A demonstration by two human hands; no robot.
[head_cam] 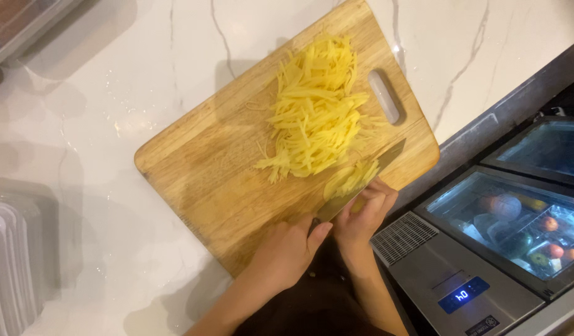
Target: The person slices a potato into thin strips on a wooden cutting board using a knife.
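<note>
Fingers of left hand (pixel 286 249) wrapped tight round knife (pixel 362 180) handle, thumb tip up against base of blade; handle itself hidden in the fist. Blade runs up and right from that hand, across near-right part of cutting board (pixel 200 168), edge down into potato slices (pixel 352 178). Right hand (pixel 365 214) just right of the left, fingers (pixel 377 193) curled over, tips pressing on the small stack of pale yellow slices, knuckles against flat of blade. Hands nearly touching, both at near edge of board.

Left to right in scene: stacked clear plastic lids (pixel 10 267) at near-left edge; white marble-look tabletop (pixel 100 93) w/ grey veins; corner of a clear container (pixel 19 22) far left. Wooden board sits at an angle mid-frame, handle slot (pixel 385 94) toward far right. Big heap of yellow potato strips (pixel 315 112) on far half of board, touching the slices under the blade. Right of tabletop edge: steel chiller unit (pixel 449 280) w/ small blue lit display (pixel 463 294), glass lids (pixel 517 218) showing fruit & veg inside.
</note>
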